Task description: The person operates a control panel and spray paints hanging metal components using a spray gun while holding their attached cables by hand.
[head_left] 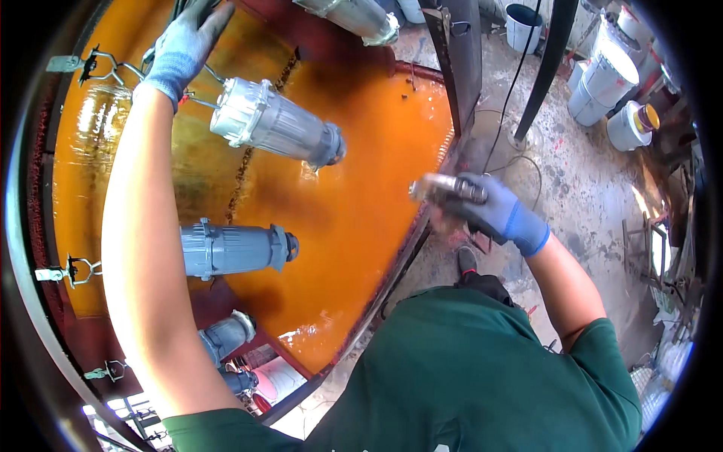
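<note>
Left gloved hand (pixel 183 54) is reaching high, just beside the pale ribbed housing (pixel 279 126); cannot tell whether its fingers are pinching anything | right gloved hand (pixel 493 209) is holding a blurred metal tool (pixel 456 187), fingers curling round it | pale ribbed housing is hanging before the orange panel (pixel 361 218)

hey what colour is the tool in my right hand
Silvery grey, somewhat blurred; the tool in your right hand shows best in the head view.
</note>
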Tool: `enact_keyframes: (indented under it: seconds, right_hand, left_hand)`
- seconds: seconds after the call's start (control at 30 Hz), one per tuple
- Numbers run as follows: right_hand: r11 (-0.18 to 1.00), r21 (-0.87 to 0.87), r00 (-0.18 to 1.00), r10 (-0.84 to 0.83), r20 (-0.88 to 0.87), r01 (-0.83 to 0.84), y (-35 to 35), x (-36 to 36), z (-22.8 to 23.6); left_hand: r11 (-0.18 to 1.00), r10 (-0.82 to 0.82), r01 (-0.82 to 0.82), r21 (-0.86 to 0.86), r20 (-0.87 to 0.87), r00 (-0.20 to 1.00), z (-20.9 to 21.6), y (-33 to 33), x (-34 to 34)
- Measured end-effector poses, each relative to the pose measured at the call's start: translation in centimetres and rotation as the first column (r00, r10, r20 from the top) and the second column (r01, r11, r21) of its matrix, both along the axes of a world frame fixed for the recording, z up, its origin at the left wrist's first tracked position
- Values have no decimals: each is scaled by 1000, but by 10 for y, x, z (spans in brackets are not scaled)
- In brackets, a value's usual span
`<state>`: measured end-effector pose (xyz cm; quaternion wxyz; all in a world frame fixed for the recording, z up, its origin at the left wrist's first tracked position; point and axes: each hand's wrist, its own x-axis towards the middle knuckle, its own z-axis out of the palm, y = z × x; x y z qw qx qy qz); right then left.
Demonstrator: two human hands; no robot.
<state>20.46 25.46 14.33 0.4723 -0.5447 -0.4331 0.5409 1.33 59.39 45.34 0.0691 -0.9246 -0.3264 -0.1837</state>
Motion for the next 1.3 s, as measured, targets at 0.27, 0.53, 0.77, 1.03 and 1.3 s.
enact_keyframes:
  seconds: [0.27, 0.53, 0.77, 1.03, 1.3]
  right_hand:
    - [942, 201, 945, 219, 242, -270, 7, 3, 8]
    - [957, 16, 951, -290, 107, 290, 19, 0, 4]
    - [984, 130, 959, -153, 238, 125, 2, -2, 12]
    - [981, 169, 984, 67, 164, -95, -6, 0, 13]
    - [959, 263, 966, 32, 257, -102, 13, -6, -9]
  left_hand:
    - [595, -39, 189, 781, -207, 978, -15, 21, -55]
    - [956, 190, -161, 246, -97, 977, 1, 76, -46]
    - [982, 94, -109, 152, 103, 990, -9, 50, -55]
    - [995, -19, -25, 100, 417, 909, -15, 9, -71]
    - [872, -334, 176, 456, 294, 895, -3, -73, -27]
